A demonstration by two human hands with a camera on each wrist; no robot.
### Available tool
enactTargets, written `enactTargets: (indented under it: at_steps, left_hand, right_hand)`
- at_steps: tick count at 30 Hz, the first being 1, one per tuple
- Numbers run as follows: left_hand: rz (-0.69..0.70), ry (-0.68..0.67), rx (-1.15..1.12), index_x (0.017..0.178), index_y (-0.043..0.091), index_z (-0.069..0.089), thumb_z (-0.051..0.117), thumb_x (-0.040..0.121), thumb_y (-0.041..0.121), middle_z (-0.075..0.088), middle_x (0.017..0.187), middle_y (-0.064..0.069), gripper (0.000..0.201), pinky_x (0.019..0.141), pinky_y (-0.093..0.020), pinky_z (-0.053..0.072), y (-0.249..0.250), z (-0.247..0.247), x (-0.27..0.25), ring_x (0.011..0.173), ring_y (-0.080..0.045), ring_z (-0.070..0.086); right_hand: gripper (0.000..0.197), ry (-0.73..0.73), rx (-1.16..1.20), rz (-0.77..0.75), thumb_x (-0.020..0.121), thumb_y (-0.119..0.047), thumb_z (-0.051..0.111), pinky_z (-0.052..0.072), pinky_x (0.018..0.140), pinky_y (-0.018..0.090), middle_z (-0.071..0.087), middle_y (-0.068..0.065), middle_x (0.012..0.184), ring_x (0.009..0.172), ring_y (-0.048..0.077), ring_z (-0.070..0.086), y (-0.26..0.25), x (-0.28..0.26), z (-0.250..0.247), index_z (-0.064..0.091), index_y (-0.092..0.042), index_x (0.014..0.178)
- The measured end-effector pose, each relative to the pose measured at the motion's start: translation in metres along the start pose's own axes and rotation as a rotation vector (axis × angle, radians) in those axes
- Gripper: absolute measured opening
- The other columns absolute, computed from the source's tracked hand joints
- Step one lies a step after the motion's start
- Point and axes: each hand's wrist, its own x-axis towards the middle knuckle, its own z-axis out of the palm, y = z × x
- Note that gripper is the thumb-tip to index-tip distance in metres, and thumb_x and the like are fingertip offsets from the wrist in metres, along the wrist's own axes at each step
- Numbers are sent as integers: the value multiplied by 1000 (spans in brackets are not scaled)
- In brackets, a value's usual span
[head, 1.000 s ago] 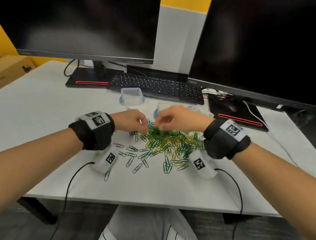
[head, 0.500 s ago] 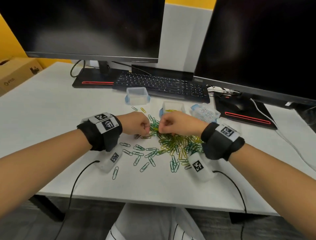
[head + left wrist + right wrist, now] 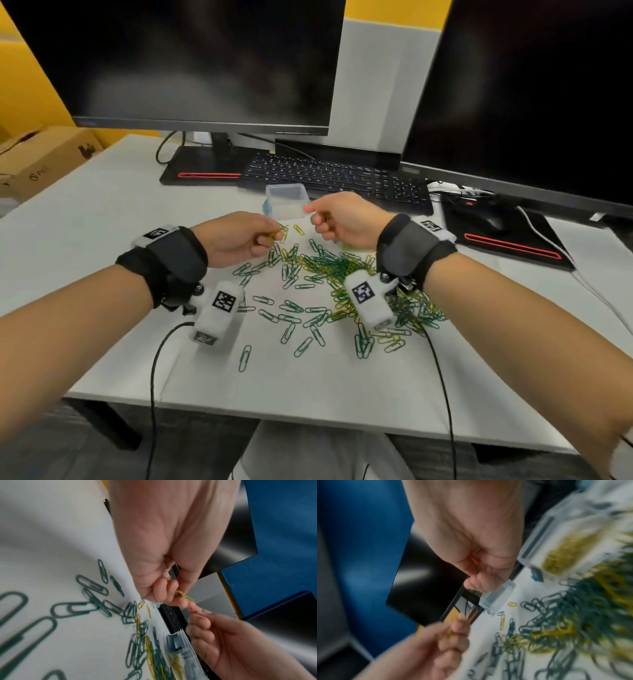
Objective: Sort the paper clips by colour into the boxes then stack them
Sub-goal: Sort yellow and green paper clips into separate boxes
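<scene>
Left hand (image 3: 239, 236): raised above the bench (image 3: 102, 219), fingers curled, thumb and fingertips pinching a small bunch of yellow paper clips (image 3: 184, 596); the clips project from the fingertips toward the right hand.

Right hand (image 3: 346, 221): raised just beside the left, fingers curled into a loose fist, thumb and forefinger tips pressed together; whether a clip sits between them cannot be told, the wrist view being blurred.

Clear box, far (image 3: 287, 200): lidless, standing on the bench just beyond both hands, in front of the keyboard (image 3: 335, 178); contents not discernible.

Clear box, near (image 3: 570, 539): beneath and behind the right hand, holding yellow clips.

Paper clip pile (image 3: 342, 270): green and yellow clips mixed, heaped on the bench under the right wrist; loose green clips (image 3: 291, 315) scattered toward the near edge, two yellow clips (image 3: 298, 230) lying apart near the left fingertips.

Surroundings: two dark monitors (image 3: 205, 61) behind the keyboard, mouse (image 3: 486, 219) on a black pad at right, cardboard carton (image 3: 44, 154) at far left.
</scene>
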Motion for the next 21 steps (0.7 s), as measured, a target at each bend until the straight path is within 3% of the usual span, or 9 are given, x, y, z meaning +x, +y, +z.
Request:
enactTargets:
  at_steps: [2, 4, 7, 9, 13, 17, 19, 21]
  left_hand:
    - [2, 38, -15, 98, 8, 54, 43, 100, 13, 54, 72, 2, 12, 45, -13, 32, 0, -6, 3, 55, -5, 35]
    - [-1, 92, -40, 112, 6, 56, 43, 100, 13, 51, 75, 1, 19, 44, -15, 34, 0, -10, 5, 56, -6, 37]
    - [-37, 144, -126, 124, 6, 55, 43, 100, 14, 50, 72, 1, 28, 45, -17, 37, 2, -15, 7, 57, -8, 41]
    - [-70, 152, -191, 125, 5, 54, 44, 100, 14, 51, 72, 0, 29, 48, -17, 42, 3, -17, 6, 59, -9, 46]
    - [-66, 148, -160, 118, 1, 57, 50, 97, 11, 55, 75, -5, 24, 51, -17, 51, 5, -17, 6, 61, -10, 53]
    - [-91, 190, -211, 95, 4, 57, 48, 98, 12, 57, 78, -9, 13, 55, -20, 55, 7, -19, 11, 65, -15, 55]
    - [-102, 232, -126, 84, 9, 52, 47, 98, 19, 47, 68, -3, 18, 45, -17, 46, 11, -17, 16, 54, -11, 45]
    - [-127, 249, 149, 83, 10, 51, 51, 97, 25, 33, 61, 1, 20, 38, -16, 29, 15, -15, 24, 46, -9, 29]
  right_hand:
    - [25, 90, -253, -34, 97, -4, 38, 35, 42, 19, 49, 3, 64, 50, 12, 41, -3, 10, 14, 59, -1, 110]
    - [29, 97, -650, -74, 97, -2, 39, 39, 45, 19, 54, 4, 72, 58, 14, 48, -7, 19, 26, 60, 4, 116]
    - [25, 74, -1249, -91, 99, -9, 41, 45, 63, 24, 63, 14, 108, 90, 26, 58, -8, 26, 43, 63, 2, 100]
    - [26, 71, -1434, -49, 98, -20, 50, 46, 74, 28, 60, 13, 106, 94, 25, 58, -3, 37, 48, 63, 0, 110]
    - [23, 38, -1515, 13, 95, -24, 56, 44, 77, 29, 62, 15, 112, 86, 20, 49, 2, 50, 50, 63, -2, 100]
    - [36, -54, -1553, 9, 100, -26, 49, 42, 77, 30, 60, 14, 126, 89, 20, 46, 3, 46, 49, 59, 1, 122]
    - [36, -58, -1556, 11, 101, -24, 47, 44, 76, 30, 61, 15, 121, 88, 20, 46, 1, 41, 47, 58, 2, 123]
    - [33, -56, -1547, 13, 101, -21, 46, 40, 56, 24, 59, 12, 100, 76, 21, 48, -1, 38, 43, 58, 3, 121]
